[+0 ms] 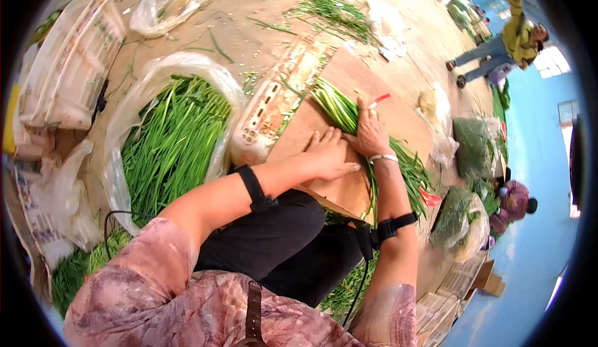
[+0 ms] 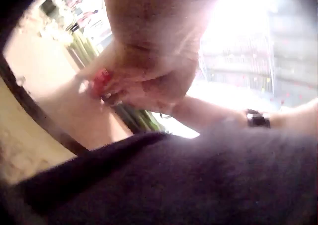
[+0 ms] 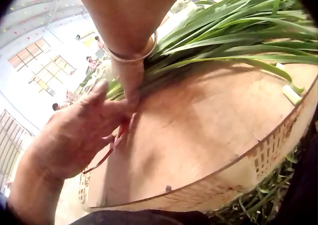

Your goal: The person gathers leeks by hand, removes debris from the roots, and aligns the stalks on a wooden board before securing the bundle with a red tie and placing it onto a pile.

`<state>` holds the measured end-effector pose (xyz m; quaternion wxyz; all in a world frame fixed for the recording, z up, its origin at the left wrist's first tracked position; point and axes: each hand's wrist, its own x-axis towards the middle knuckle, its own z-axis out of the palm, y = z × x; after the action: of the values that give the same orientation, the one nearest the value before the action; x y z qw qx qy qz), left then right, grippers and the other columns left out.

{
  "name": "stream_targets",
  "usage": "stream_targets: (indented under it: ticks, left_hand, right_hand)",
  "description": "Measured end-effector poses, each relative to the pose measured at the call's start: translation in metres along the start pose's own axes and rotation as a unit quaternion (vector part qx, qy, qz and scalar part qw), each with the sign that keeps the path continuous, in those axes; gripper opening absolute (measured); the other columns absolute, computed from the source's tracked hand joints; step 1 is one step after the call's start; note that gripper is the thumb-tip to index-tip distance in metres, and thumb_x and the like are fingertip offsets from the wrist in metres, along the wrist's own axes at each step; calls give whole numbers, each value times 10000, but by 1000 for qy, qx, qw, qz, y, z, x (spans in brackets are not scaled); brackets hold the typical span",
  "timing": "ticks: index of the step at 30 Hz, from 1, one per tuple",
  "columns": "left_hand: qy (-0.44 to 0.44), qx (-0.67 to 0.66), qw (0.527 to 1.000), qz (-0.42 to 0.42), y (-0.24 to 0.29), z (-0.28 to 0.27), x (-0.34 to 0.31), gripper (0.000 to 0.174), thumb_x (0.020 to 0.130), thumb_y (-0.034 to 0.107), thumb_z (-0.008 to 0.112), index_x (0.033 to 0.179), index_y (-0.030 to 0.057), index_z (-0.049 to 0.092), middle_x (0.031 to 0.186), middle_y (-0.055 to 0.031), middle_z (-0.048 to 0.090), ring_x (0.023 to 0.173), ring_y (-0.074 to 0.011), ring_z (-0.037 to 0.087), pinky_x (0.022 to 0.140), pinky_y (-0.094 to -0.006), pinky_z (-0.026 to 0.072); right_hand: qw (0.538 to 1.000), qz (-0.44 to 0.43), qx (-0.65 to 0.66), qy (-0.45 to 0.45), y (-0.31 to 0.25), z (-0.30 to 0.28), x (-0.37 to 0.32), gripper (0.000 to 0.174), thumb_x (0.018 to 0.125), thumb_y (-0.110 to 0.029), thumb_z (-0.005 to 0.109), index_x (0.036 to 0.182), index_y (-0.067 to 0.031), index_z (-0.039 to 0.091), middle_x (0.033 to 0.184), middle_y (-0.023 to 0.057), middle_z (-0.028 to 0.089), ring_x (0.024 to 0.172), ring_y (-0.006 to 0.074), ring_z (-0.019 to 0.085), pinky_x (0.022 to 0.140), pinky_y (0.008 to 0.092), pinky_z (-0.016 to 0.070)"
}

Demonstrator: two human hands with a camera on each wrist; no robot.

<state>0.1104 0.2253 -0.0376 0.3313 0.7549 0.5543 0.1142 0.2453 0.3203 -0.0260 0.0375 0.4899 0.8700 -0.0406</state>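
Observation:
A bundle of garlic chives (image 1: 336, 107) lies across a brown board (image 1: 299, 135) over the person's lap, pale stem ends away from the body. My right hand (image 1: 372, 134) grips the bundle across its middle, index finger stretched along the far side. My left hand (image 1: 328, 155) is close beside it on the near side. In the right wrist view a thin red strip (image 3: 118, 138) runs at the left hand's fingertips, and they pinch it. One red end (image 1: 381, 100) sticks out by the right index finger. Long green leaves (image 3: 238, 36) trail under the right forearm.
The board sits on an upturned slotted crate (image 1: 258, 120). On the left stands an open plastic bag (image 1: 233, 92) full of chives. White crates (image 1: 75, 60) are stacked behind it. Loose chives (image 1: 330, 11) lie on the floor ahead. Another person (image 1: 514, 36) stands at the far right.

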Motion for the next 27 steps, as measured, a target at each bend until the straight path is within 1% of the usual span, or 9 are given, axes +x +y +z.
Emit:
stream_targets:
  ticks: [1, 2, 4, 6, 14, 19, 23, 25, 27]
  left_hand:
    - [-14, -74, 997, 11, -2, -10, -2, 757, 843, 561, 445, 1314, -24, 345, 1376, -286, 278, 1311, -395, 234, 1018, -594, 205]
    - [20, -133, 990, 45, -3, -23, -9, 603, 844, 504, 484, 1215, 29, 476, 1205, -238, 479, 1174, -397, 417, 955, -556, 328]
    - [23, -97, 994, 37, -2, -46, -12, 402, 844, 381, 525, 1030, 31, 588, 909, -160, 581, 936, -369, 552, 831, -441, 430]
    - [224, -62, 966, 112, -7, -42, 2, 480, 856, 366, 504, 1196, 28, 494, 1199, -186, 504, 1176, -348, 434, 949, -484, 353]
    - [203, 101, 967, 113, -63, -12, 49, 642, 906, 388, 400, 1414, 54, 193, 1482, -138, 148, 1383, -263, 86, 1075, -558, 43]
    - [162, 82, 977, 108, -65, -25, 46, 623, 886, 407, 426, 1391, 72, 278, 1484, -129, 144, 1378, -264, 113, 1082, -539, 60]
    - [418, -184, 855, 247, -120, -53, -26, 454, 765, 108, 630, 1199, 62, 506, 1296, -165, 456, 1185, -296, 458, 987, -417, 366]
    - [540, -165, 823, 59, -160, -66, -84, 403, 700, 88, 654, 1085, 29, 552, 974, -146, 617, 920, -249, 599, 812, -332, 488]
    - [477, -137, 853, -163, -229, -50, -113, 472, 683, 166, 693, 1097, -3, 541, 1091, -179, 565, 979, -278, 568, 868, -349, 459]
  right_hand:
    - [993, -46, -67, 91, 7, 16, 1, 932, 717, -362, 670, 1417, -57, 134, 1223, 224, 457, 1096, 385, 475, 893, 512, 383]
    - [996, 5, -87, -16, 0, 3, 5, 850, 745, -274, 625, 1412, -49, 150, 1177, 228, 484, 1045, 369, 505, 851, 465, 418]
    - [999, -13, -45, 14, 3, 7, 7, 785, 754, -235, 593, 1400, -39, 192, 1150, 222, 498, 1014, 362, 516, 821, 435, 432]
    - [990, -109, -42, 83, 20, 27, 5, 765, 774, -290, 587, 1390, -39, 208, 1202, 221, 466, 1086, 359, 461, 863, 483, 392]
    - [998, 21, -59, -9, -19, -6, -12, 887, 745, -433, 634, 1405, -46, 184, 1357, 202, 349, 1229, 375, 359, 1002, 483, 283]
    - [999, 18, -17, 38, -10, 21, -11, 852, 756, -402, 634, 1406, -65, 197, 1403, 179, 309, 1265, 330, 343, 1022, 479, 263]
    - [999, 19, -12, 32, -14, 14, -14, 871, 744, -340, 654, 1412, -66, 167, 1401, 192, 305, 1267, 333, 340, 1026, 472, 255]
    - [999, 15, -18, 35, -12, 14, -16, 931, 722, -340, 673, 1423, -67, 124, 1411, 208, 280, 1264, 347, 342, 1018, 482, 262]
    - [999, 19, -24, 44, -21, 7, -19, 1008, 691, -377, 696, 1434, -81, 83, 1433, 216, 228, 1285, 365, 303, 1018, 514, 247]
